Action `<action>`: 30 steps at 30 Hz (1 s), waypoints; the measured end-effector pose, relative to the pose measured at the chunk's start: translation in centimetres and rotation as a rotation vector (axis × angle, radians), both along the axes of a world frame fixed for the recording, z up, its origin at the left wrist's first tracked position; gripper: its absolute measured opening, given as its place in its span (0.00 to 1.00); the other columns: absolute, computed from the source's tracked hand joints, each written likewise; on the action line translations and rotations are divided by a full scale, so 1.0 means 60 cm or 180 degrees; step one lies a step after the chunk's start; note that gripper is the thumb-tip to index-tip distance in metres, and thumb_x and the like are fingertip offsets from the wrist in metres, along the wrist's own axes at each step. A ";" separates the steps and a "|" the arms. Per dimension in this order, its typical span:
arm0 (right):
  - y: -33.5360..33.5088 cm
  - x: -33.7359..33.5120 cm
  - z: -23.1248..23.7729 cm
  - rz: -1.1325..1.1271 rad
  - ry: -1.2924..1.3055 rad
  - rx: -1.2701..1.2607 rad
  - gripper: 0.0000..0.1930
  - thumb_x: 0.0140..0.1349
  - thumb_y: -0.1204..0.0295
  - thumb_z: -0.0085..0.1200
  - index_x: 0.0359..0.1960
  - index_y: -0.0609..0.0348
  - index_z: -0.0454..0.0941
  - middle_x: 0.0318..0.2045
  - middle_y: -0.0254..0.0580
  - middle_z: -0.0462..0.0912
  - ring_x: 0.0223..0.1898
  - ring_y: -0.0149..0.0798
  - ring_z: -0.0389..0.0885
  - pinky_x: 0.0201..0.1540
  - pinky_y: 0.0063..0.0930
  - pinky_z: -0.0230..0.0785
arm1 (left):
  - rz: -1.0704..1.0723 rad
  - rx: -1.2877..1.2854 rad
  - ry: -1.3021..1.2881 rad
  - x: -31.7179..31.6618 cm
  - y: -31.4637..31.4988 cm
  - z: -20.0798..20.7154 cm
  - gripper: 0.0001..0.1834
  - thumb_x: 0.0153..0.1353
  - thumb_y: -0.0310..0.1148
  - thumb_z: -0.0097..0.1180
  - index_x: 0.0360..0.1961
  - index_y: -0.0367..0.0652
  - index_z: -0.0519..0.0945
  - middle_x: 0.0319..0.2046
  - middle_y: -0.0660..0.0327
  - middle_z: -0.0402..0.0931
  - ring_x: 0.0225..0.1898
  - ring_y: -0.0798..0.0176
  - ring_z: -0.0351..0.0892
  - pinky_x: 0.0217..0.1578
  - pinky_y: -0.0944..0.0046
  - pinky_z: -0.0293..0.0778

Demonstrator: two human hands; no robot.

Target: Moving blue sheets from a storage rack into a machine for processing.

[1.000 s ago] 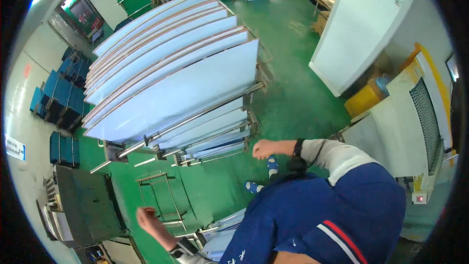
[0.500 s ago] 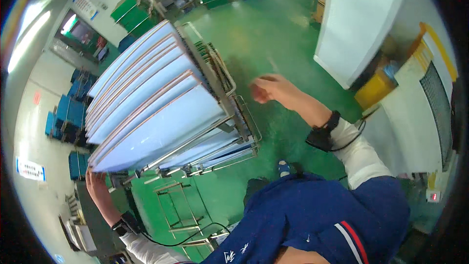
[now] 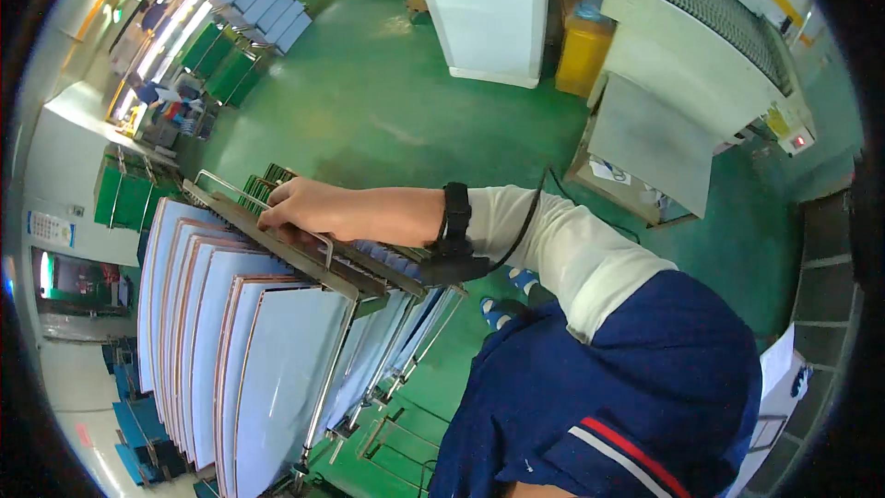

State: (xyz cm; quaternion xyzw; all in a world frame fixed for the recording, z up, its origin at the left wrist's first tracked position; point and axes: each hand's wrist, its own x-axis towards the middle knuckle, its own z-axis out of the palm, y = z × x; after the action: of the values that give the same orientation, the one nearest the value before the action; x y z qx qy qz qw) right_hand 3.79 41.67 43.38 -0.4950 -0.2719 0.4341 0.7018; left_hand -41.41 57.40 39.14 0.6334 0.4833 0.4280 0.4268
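A metal rack (image 3: pixel 346 284) stands at the lower left, holding several large pale-blue panels (image 3: pixel 288 369) with brown edges, upright side by side. My right hand (image 3: pixel 309 206) reaches across to the rack's upper rail, its fingers curled over the metal bar beside a wire handle (image 3: pixel 324 244). The palm and part of the grip are hidden from above. Green slatted pieces (image 3: pixel 267 183) show just behind that hand. A black band with a cable sits on my right wrist. My left hand is out of view.
A white pillar (image 3: pixel 484 14), a yellow bin (image 3: pixel 583 55) and a cream machine (image 3: pixel 687 51) stand ahead and right. Near the machine is a low table with a grey sheet (image 3: pixel 654 143). Green crates (image 3: pixel 235 78) and a person (image 3: pixel 147 92) are far left; a wire frame (image 3: pixel 396 438) stands below.
My right hand has moved from the air onto the rack's rail. My left hand, formerly at the panels' lower left corner, has gone out of view. The view has swung to the right.
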 end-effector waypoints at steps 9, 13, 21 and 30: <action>-0.011 -0.009 0.004 -0.0614 -0.0768 -0.0301 0.11 0.59 0.65 0.54 0.35 0.60 0.81 0.19 0.33 0.73 0.23 0.30 0.71 0.21 0.29 0.61 | -0.0128 -0.0155 -0.0262 0.040 -0.025 -0.033 0.22 0.62 0.42 0.50 0.50 0.35 0.71 0.48 0.55 0.71 0.49 0.60 0.71 0.50 0.59 0.65; -0.087 -0.013 0.005 -0.0630 -0.0697 -0.0045 0.11 0.61 0.65 0.52 0.33 0.61 0.80 0.19 0.32 0.71 0.20 0.27 0.68 0.18 0.27 0.59 | -0.0178 -0.0173 -0.0316 0.058 -0.044 -0.034 0.20 0.62 0.41 0.50 0.48 0.35 0.71 0.46 0.56 0.72 0.47 0.61 0.72 0.47 0.60 0.66; -0.338 0.032 0.027 -0.1165 -0.0277 0.0197 0.11 0.63 0.65 0.51 0.35 0.61 0.78 0.18 0.32 0.69 0.17 0.27 0.65 0.18 0.25 0.58 | -0.0759 0.0143 -0.0244 0.179 -0.095 0.049 0.16 0.62 0.39 0.50 0.43 0.36 0.73 0.41 0.57 0.73 0.43 0.62 0.73 0.43 0.61 0.67; -0.769 0.102 -0.023 -0.2532 -0.0272 -0.0039 0.12 0.58 0.65 0.53 0.32 0.63 0.81 0.18 0.33 0.73 0.16 0.28 0.68 0.16 0.27 0.60 | -0.2120 0.0370 -0.0309 0.456 -0.242 0.198 0.13 0.62 0.37 0.49 0.38 0.36 0.74 0.36 0.59 0.75 0.39 0.63 0.74 0.37 0.62 0.70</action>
State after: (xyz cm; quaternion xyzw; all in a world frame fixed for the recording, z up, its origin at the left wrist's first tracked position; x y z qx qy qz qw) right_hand 9.92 -4.44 42.00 -0.5834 -0.0853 0.1091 0.8003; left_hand -14.07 42.89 51.05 0.7586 0.2038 0.3215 0.5288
